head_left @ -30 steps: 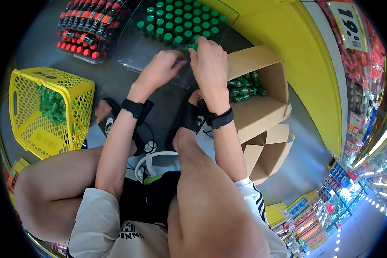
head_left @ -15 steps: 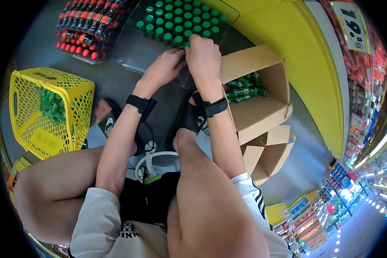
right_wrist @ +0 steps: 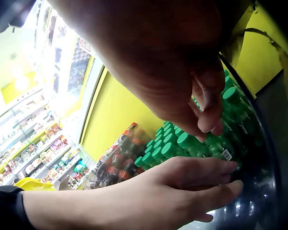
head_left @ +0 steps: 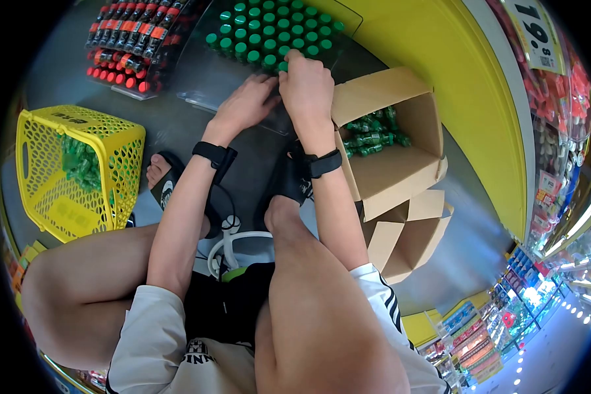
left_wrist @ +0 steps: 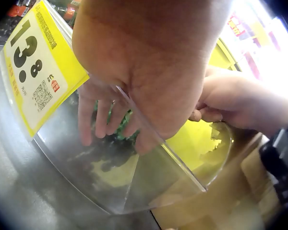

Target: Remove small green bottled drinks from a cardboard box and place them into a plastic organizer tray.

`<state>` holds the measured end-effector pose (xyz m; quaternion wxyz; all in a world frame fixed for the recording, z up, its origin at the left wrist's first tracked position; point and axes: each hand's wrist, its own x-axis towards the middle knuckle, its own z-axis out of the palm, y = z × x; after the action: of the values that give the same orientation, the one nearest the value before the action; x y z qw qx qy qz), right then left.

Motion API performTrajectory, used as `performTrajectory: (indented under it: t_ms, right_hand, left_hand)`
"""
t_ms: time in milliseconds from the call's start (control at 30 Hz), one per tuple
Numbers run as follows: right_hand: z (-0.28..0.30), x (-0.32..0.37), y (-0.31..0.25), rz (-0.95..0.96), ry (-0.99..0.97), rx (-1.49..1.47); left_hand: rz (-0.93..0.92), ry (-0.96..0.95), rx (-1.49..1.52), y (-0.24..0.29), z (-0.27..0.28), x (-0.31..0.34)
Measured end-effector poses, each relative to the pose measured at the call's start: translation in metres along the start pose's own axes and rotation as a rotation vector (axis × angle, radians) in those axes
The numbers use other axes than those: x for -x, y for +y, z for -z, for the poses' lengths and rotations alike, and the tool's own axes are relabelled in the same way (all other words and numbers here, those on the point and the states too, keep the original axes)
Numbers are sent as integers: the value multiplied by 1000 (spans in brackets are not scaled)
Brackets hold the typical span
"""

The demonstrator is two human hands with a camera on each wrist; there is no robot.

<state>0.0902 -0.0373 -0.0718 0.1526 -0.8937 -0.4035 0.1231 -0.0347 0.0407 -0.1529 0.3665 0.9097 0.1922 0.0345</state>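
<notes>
Rows of green-capped bottles stand upright in a clear plastic bin. My right hand is at the near edge of these rows. In the right wrist view its fingers curl down onto a green bottle, whose top they hide. My left hand reaches over the bin's near wall, beside the right. The left wrist view shows its fingers extended behind the clear wall, holding nothing. In the right wrist view the left hand lies beside the bottles.
A cardboard box with loose green bottles stands right, another box below it. A yellow basket with green bottles is at left. Red-capped bottles fill a rack at upper left. A price card borders the bin.
My right hand has moved left and slightly up along the front of the rows. My left hand has shifted slightly, its fingers still inside the bin's near side.
</notes>
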Motion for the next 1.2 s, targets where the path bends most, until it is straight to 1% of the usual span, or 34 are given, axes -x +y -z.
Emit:
performTrajectory:
  t_ms: [67,200,267,467,867,1000,1067,1133,1200]
  right_hand:
    - [1,-2,1,10,17,-11]
    - [3,0,0,10,26,-38]
    - [3,-2,0,6,36,-58]
    - [2,-1,2,3,62,-114]
    - [3,-1,2,-21,41,-102]
    - [2,-1,3,3,60,-109]
    - [0,0,4,7,63,-109]
    - [0,1,4,80,133,-120]
    - [2,2,3,76,125,-158]
  left_hand:
    - [13,33,-10,0,0,0]
    - [26,14,4,3,2,0]
    - [19,35,17,3,2,-1]
    - [64,0,16,11,8,-3]
    - [34,7,0,9,6,-3]
    - [45,-9,2,12,8,-3]
    - [79,-26,12,14,9,-4]
    - [99,-30,4,16,11,-3]
    - [119,-33,-2,16,10,-3]
